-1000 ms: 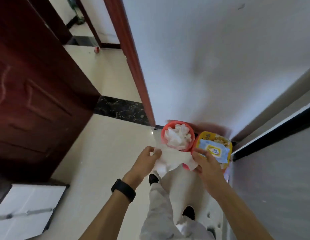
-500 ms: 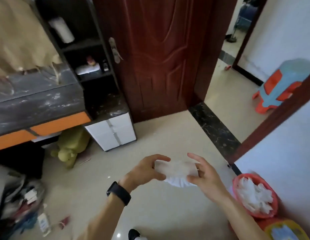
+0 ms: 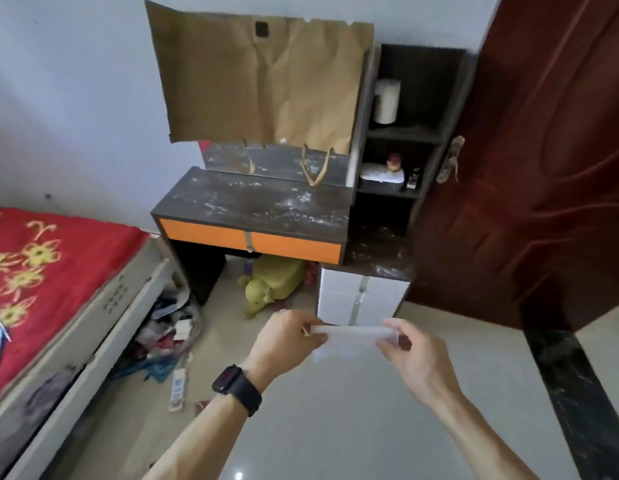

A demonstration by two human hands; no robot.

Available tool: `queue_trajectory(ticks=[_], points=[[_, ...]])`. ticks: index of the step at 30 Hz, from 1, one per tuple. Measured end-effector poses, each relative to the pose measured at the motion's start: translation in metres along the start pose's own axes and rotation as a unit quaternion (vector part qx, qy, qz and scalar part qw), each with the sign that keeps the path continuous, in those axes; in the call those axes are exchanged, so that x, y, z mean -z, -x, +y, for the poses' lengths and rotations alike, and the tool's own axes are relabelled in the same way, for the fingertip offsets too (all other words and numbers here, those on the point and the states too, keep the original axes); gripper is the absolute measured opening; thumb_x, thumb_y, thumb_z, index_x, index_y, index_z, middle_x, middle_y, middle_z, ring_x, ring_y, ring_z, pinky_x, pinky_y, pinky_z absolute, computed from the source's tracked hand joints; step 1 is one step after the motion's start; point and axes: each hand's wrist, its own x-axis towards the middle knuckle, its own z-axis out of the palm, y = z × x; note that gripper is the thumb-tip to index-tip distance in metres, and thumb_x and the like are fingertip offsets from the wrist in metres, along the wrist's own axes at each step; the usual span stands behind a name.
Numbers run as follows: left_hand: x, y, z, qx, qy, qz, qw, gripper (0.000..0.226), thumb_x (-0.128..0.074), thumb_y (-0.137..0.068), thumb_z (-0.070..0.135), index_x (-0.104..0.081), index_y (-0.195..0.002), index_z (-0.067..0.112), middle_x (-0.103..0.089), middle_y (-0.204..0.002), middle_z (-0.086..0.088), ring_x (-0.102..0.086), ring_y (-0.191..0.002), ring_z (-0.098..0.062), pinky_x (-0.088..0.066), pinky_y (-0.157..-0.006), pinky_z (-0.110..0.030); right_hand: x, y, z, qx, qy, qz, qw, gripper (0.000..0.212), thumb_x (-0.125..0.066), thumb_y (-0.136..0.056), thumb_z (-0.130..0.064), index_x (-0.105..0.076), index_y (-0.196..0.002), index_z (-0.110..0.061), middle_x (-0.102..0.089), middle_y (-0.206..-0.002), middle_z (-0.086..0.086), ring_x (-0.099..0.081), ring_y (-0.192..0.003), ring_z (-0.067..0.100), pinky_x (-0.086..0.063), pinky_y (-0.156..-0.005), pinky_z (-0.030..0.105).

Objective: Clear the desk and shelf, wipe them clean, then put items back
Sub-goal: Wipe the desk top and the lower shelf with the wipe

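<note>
White wipe point(image 3: 349, 336) taut between left hand point(image 3: 289, 336) and right hand point(image 3: 410, 355), one end in each pinch.

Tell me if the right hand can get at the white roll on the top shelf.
Probably not yet. The right hand pinches a wipe with the left hand, and the white roll sits far off across the floor. Its shelf is open-fronted.
</note>
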Motion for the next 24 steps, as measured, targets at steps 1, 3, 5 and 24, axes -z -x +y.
queue_trajectory(ticks=[1, 3, 5, 24], points=[[0.010, -0.002, -0.010, 0.000, -0.011, 0.025, 1.000, 0.015, -0.068, -0.088, 0.038, -0.075, -0.099, 0.032, -0.063, -0.092, 0.016, -0.056, -0.090, -0.008, -0.043, -0.073, -0.021, -0.007, -0.011, -0.011, 0.039, 0.037, 0.006, 0.999, 0.015, -0.077, -0.081, -0.026, -0.071, -0.094, -0.029, -0.065, -0.084, -0.014, -0.061, -0.074, 0.002, -0.042, -0.067, 0.010], [0.024, -0.006, -0.032, 0.005, -0.015, 0.064, 0.998, 0.017, -0.067, -0.089, 0.042, -0.072, -0.099, 0.029, -0.056, -0.099, 0.012, -0.050, -0.098, -0.011, -0.042, -0.082, -0.025, -0.022, -0.031, -0.030, 0.097, 0.071, -0.001, 0.993, 0.009, -0.076, -0.082, -0.029, -0.068, -0.080, -0.026, -0.060, -0.076, -0.011, -0.056, -0.071, 0.005, -0.039, -0.063, 0.013], [0.038, -0.010, -0.049, 0.019, 0.013, 0.090, 0.996, 0.019, -0.065, -0.091, 0.040, -0.068, -0.101, 0.024, -0.054, -0.104, 0.011, -0.048, -0.099, -0.010, -0.038, -0.079, -0.018, -0.038, -0.051, -0.045, 0.105, 0.052, -0.017, 0.993, 0.015, -0.075, -0.082, -0.033, -0.065, -0.074, -0.026, -0.057, -0.081, -0.010, -0.055, -0.075, 0.004, -0.038, -0.065, 0.011], [0.089, -0.156, -0.176, 0.274, 0.424, -0.012, 0.863, 0.047, -0.081, -0.074, 0.011, -0.062, -0.116, 0.019, -0.073, -0.110, -0.013, -0.071, -0.102, -0.033, -0.054, -0.092, -0.052, -0.189, -0.241, -0.083, -0.201, -0.382, -0.288, 0.855, 0.037, -0.069, -0.080, 0.003, -0.062, -0.114, -0.010, -0.073, -0.109, 0.009, -0.069, -0.100, 0.032, -0.054, -0.082, 0.046]])
